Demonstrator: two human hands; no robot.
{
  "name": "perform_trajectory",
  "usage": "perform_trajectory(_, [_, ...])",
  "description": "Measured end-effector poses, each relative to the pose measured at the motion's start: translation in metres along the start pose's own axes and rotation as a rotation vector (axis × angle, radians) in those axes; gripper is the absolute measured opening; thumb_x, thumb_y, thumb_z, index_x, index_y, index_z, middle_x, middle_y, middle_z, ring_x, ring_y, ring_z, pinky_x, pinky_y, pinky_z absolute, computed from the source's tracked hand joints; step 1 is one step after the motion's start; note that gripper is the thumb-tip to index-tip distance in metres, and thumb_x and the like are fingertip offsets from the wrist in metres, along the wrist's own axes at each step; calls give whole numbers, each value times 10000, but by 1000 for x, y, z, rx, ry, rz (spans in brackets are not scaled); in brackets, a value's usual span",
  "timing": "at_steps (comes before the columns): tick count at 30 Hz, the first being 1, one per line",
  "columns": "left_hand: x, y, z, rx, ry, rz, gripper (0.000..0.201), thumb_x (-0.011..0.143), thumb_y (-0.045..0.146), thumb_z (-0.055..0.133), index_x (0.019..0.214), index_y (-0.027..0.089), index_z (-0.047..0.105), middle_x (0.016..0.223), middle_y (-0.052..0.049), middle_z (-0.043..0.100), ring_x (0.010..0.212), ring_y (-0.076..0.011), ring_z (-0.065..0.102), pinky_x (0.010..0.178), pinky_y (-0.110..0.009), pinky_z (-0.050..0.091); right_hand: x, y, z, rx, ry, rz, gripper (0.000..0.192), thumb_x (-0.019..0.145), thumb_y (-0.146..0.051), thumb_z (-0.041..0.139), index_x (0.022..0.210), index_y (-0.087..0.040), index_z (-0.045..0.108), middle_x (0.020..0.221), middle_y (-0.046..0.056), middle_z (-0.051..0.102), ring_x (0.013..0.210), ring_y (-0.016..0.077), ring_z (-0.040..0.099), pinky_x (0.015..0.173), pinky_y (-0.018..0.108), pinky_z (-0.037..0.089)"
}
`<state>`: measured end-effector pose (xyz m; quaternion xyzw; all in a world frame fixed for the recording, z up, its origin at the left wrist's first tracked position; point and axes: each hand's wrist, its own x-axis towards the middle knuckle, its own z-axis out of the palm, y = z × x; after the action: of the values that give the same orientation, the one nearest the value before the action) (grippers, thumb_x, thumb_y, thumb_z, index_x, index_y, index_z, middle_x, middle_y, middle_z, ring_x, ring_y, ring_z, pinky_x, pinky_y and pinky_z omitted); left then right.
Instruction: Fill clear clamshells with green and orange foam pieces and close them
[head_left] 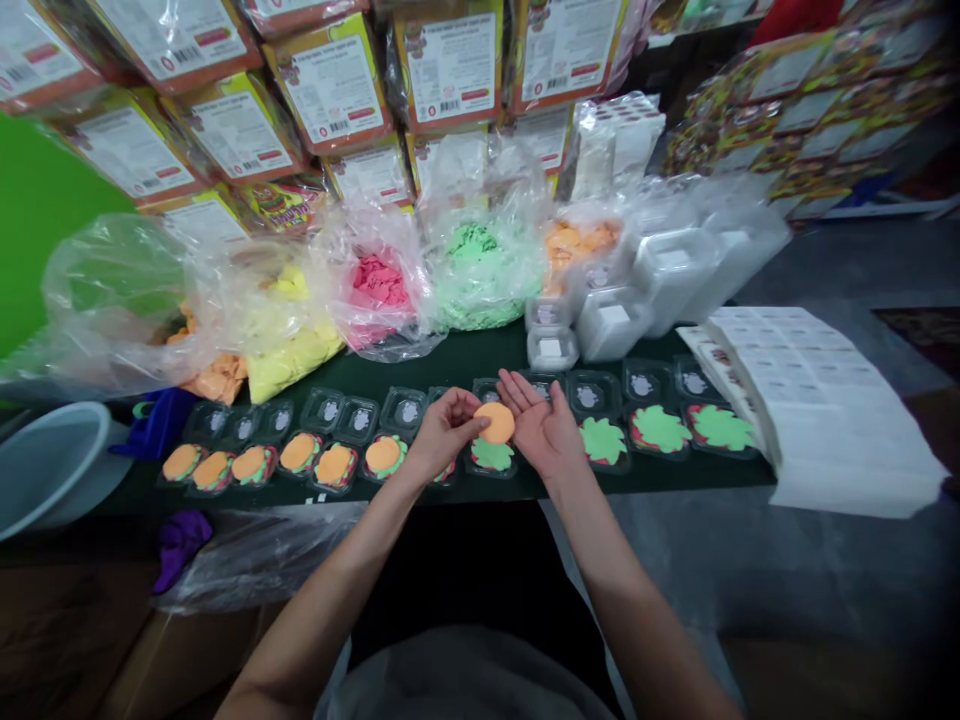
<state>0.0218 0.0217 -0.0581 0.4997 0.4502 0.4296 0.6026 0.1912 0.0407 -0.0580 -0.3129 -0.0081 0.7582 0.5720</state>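
Between thumb and fingers, my left hand [446, 430] pinches a flat orange disc [496, 424]. My right hand [546, 425] is palm up beside it, fingers stretched out and nothing on the palm. Just below the disc, a green leaf-shaped piece [492, 456] lies in a clear hinged plastic box. To the right, boxes hold green leaf pieces [603, 440] over pinkish-red layers [637, 428]. Left of my hands, several boxes hold stacks topped with an orange disc [384, 453]. One box is partly hidden behind my left hand.
Along the table's back stand plastic bags of yellow [289, 345], pink [380, 285], green [476, 265] and orange pieces [581, 240]. Stacked clear boxes [611, 320] and white label sheets [840, 400] are on the right. A pale basin [64, 470] stands left; packaged cartons [330, 85] rise behind.
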Motion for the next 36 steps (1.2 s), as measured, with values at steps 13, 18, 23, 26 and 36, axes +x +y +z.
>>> perform_trajectory(13, [-16,-12,15,958,-11,259,153,877,120,631,997,212,652,1041,-70,615,1010,-243,569,914,-392,475,-29,-28,-26,57,-2,-145,473,1062,-400,318,1241,-197,707,1437,96,651,1337,171,602,1184,367,408])
perform_trajectory(18, [-16,-11,18,979,-131,212,133,927,145,575,817,205,620,851,-44,625,786,-204,598,736,-318,473,-32,-33,-26,74,-47,-111,448,1056,-368,349,1146,-190,750,1411,90,672,1341,173,600,1207,361,379])
perform_trajectory(23, [61,73,35,980,14,518,133,990,247,543,946,205,661,902,-42,692,819,-191,638,773,-301,471,-30,-49,-28,101,-100,-112,426,1048,-359,388,1135,-178,763,1383,83,693,1336,175,605,1218,350,361])
perform_trajectory(26, [160,131,68,1128,102,644,176,1017,244,498,1021,165,655,975,-80,695,912,-206,639,872,-328,485,-23,-56,-32,118,-119,-117,375,1017,-370,465,1140,-186,767,1378,89,695,1354,179,589,1211,351,367])
perform_trajectory(36, [430,111,144,1392,-57,280,380,976,362,649,1295,159,608,1290,-113,632,1097,-247,658,918,-457,582,-3,-67,-43,112,-226,-47,508,798,-496,802,1216,-212,757,1438,99,638,1446,221,492,1249,363,274])
